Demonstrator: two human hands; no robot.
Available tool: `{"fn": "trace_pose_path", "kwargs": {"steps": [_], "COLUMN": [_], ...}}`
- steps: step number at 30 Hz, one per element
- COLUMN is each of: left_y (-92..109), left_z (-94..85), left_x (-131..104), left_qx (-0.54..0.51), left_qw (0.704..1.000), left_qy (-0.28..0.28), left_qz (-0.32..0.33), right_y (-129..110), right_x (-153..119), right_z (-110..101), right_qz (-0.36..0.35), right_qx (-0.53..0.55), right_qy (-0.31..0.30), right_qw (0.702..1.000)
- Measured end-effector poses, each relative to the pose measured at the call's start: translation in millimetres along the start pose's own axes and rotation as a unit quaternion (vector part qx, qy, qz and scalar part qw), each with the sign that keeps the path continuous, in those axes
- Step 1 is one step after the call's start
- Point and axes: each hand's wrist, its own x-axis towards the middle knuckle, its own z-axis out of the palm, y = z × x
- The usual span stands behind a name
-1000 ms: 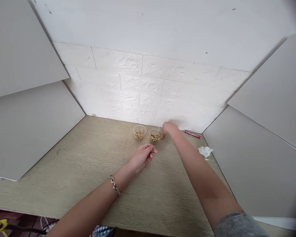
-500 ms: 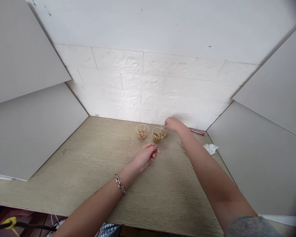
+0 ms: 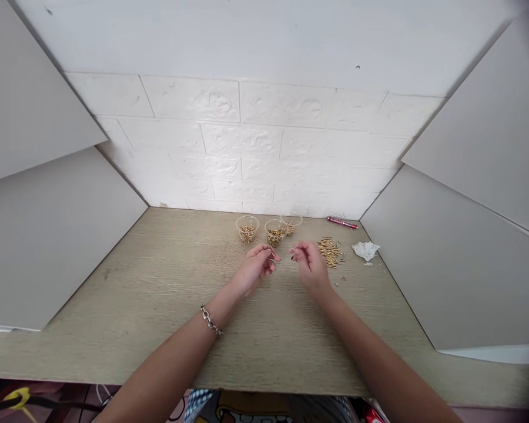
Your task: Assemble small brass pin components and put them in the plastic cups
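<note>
My left hand (image 3: 259, 267) is over the middle of the table, thumb and finger pinched on a small thin piece. My right hand (image 3: 307, 262) is just to its right, fingers closed; a tiny piece seems to be at its fingertips, too small to make out. Behind the hands are a clear cup of small golden pieces (image 3: 247, 234), a second cup with darker golden pieces (image 3: 275, 236) and a third cup (image 3: 291, 221) partly behind the second. A pile of slim golden rods (image 3: 328, 252) lies right of my right hand.
A red patterned stick (image 3: 342, 222) lies near the back wall. White crumpled paper (image 3: 365, 251) is at the right, by a grey panel (image 3: 458, 258). Another grey panel (image 3: 66, 235) stands on the left. A few small bits lie below the golden rods.
My right hand has come back from the rear cup toward my left hand, uncovering that cup and the pile of rods. The view has shifted slightly.
</note>
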Motion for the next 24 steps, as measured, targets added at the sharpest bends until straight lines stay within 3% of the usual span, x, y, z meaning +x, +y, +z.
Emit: {"fn": "trace_pose_path", "kwargs": {"steps": [4,7,11,17,24], "left_y": [1.2,-0.2,-3.7,-5.6,-5.9], "left_z": [0.0,0.9,2.5,3.7,4.8], "left_x": [0.8,2.1,3.4,4.0,3.3], "left_qx": [0.111,0.19,0.212,0.202,0.18], "left_qw": [0.994,0.981,0.975,0.975,0.982], "left_qy": [0.013,-0.009,-0.049,-0.078,-0.044], "left_qz": [0.004,0.019,0.041,0.04,0.023], "right_y": [14.1,16.1,17.5,17.8,18.2], "right_x": [-7.7,-4.2,-2.4,-2.2,-3.4], "right_z": [9.2,10.9,10.3,10.5,8.4], "right_qz": [0.093,0.116,0.135,0.127,0.081], "right_qx": [0.112,0.142,0.176,0.192,0.099], "right_qy": [-0.012,-0.042,-0.075,-0.086,-0.104], "right_qw": [0.989,0.982,0.972,0.969,0.986]}}
